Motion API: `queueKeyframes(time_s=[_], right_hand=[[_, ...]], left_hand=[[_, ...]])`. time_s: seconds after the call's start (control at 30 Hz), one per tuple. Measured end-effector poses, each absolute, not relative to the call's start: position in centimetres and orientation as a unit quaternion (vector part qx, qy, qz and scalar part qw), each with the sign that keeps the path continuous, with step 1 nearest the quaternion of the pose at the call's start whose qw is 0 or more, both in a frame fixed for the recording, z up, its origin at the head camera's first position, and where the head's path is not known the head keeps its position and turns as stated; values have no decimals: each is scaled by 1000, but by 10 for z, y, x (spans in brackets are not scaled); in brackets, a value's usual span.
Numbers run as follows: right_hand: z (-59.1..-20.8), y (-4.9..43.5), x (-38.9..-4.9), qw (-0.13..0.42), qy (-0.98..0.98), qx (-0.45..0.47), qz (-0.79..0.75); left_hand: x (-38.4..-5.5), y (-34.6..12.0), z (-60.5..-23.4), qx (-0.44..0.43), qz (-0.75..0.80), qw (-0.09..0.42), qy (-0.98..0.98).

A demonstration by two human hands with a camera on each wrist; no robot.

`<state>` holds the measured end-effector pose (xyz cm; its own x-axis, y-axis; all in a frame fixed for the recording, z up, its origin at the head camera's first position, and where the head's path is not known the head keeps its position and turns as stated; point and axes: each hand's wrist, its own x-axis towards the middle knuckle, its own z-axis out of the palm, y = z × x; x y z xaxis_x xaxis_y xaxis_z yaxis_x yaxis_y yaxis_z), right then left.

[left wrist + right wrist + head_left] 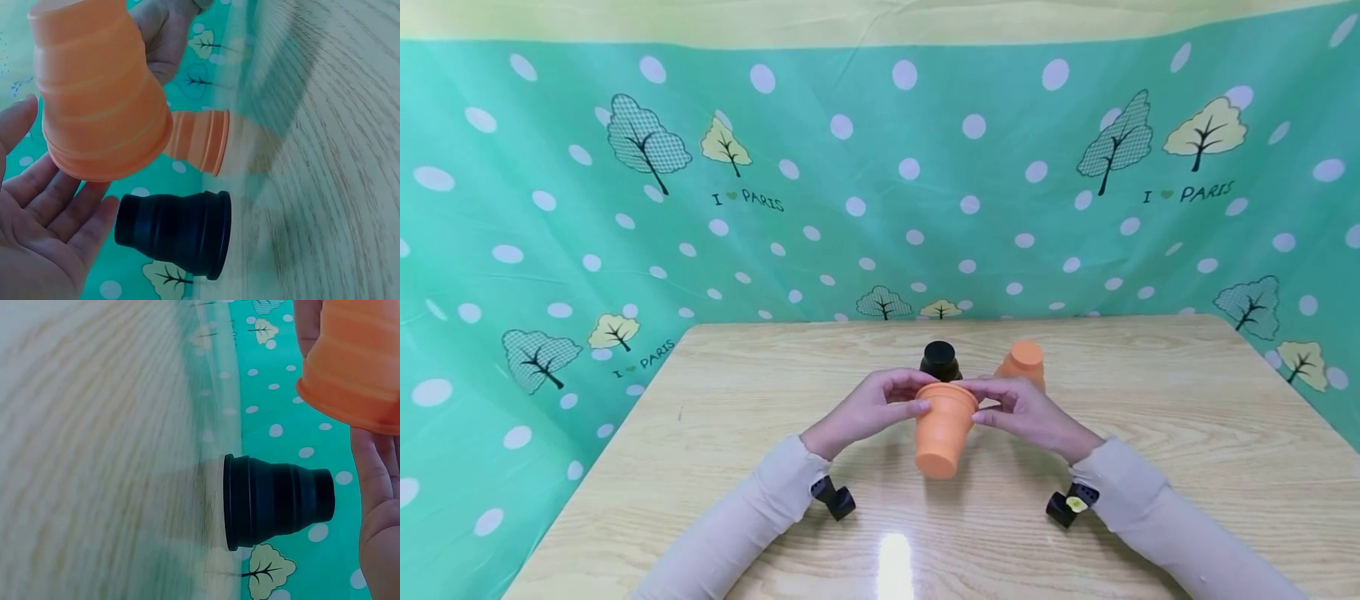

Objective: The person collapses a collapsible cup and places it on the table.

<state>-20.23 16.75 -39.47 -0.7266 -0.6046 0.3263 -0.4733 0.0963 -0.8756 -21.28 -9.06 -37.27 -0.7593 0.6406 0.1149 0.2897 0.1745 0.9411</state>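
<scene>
Both hands hold an orange ribbed cup (946,425) above the table, its wide rim tilted away and its narrow base toward the head camera. At the rim's left side, my left hand (883,404) grips it with thumb and fingers. My right hand (1026,414) pinches the opposite side the same way. Just behind them, a black ribbed cup (940,360) stands upside down on its wide rim; the left wrist view shows this black cup (175,234) whole. Behind the right hand is a second orange cup (1024,362), also upside down and partly hidden.
The wooden table (737,375) extends to both sides of the arms. A green dotted cloth (820,167) printed with trees hangs along its back and left. Each wrist carries a small black camera, such as the left wrist camera (835,498).
</scene>
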Motion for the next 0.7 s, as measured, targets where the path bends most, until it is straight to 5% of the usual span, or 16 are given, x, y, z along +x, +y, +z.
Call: queueKeyframes(time_s=[0.7], right_hand=[[-390,170,-203,76,735,-323,-591]], left_hand=[[-212,-83,-375,289,574,141,753]])
